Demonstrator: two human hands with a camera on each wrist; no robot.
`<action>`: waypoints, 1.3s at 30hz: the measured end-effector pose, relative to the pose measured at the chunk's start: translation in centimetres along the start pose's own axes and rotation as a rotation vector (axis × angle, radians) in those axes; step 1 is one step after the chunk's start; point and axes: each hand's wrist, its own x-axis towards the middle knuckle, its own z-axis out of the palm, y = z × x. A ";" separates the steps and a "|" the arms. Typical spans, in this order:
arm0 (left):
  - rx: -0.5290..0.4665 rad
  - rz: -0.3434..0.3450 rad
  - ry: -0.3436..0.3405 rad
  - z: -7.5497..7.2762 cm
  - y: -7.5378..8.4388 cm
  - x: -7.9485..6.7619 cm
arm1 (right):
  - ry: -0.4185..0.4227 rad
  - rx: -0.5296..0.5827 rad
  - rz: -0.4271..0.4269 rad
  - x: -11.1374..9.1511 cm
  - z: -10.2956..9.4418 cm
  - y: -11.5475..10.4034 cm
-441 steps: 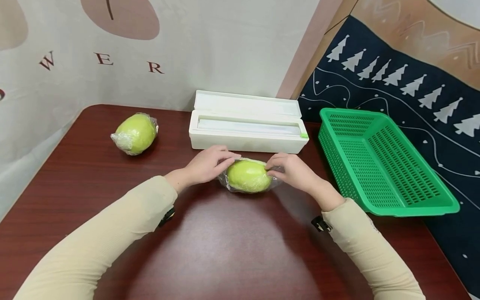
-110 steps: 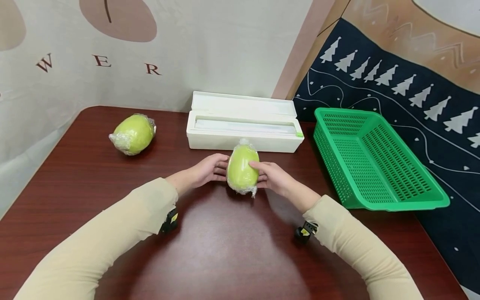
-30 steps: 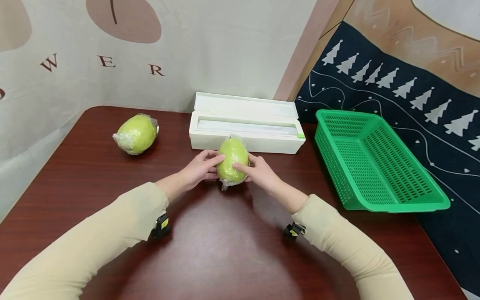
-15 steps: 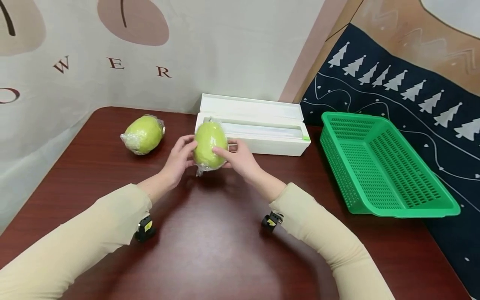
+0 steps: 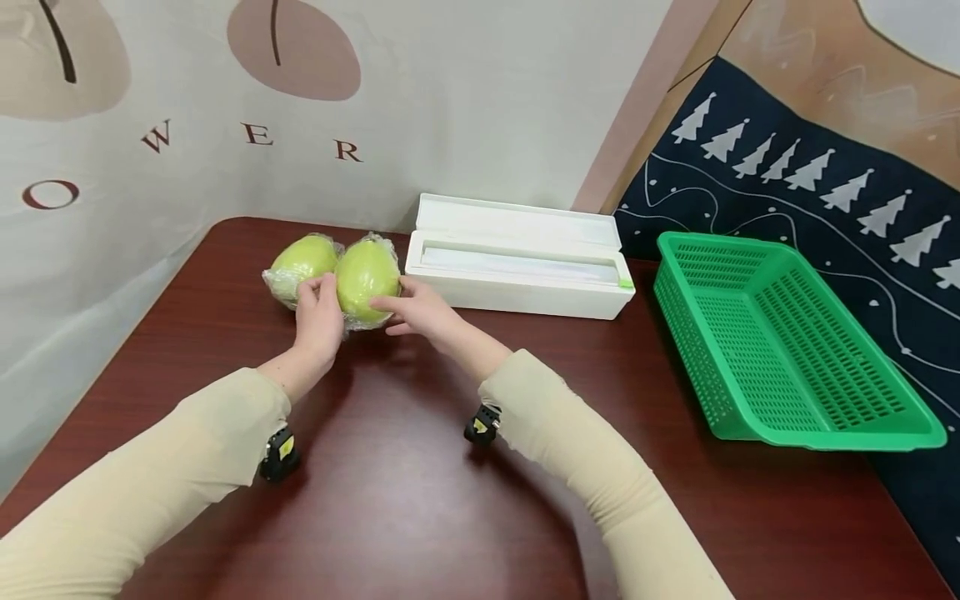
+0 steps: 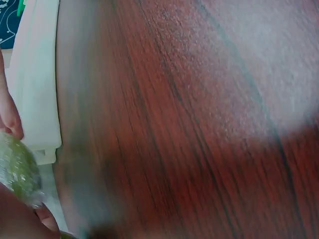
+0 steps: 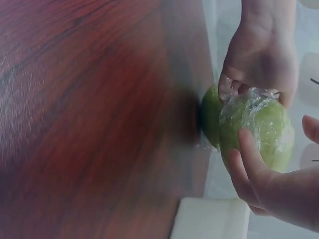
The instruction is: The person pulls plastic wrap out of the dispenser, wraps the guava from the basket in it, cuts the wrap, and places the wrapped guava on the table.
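Note:
A yellow-green oval fruit [image 5: 367, 279] wrapped in cling film is held between my two hands at the table's back left. My left hand [image 5: 318, 321] grips its left side, fingers bent in where the two fruits meet. On the other side my right hand [image 5: 423, 312] holds it, thumb across the front. The right wrist view shows the right fingers spread under the film-covered fruit [image 7: 271, 127]. Directly left, and seemingly touching it, lies a second wrapped fruit [image 5: 303, 257]. In the left wrist view only part of the held fruit [image 6: 17, 167] shows.
A white cling film box [image 5: 521, 292] with its lid raised stands at the table's back, right of the hands. Farther right is a green plastic basket [image 5: 750, 429]. A wall hanging borders the reddish-brown table [image 5: 420, 500].
Earlier, film was being gathered around this fruit in front of the white box. Since then both hands have turned it upright and carried it left, beside the second fruit.

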 end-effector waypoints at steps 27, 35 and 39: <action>0.409 0.667 -0.085 3.3 0.4 -1.5 | 0.159 -0.551 -0.084 -4.1 -6.7 1.7; 0.515 0.748 -0.242 3.8 0.3 -1.8 | 0.266 -0.825 -0.255 -7.1 -9.1 2.4; 0.580 0.795 -0.313 3.6 0.3 -1.9 | 0.293 -0.953 -0.310 -7.8 -9.4 3.2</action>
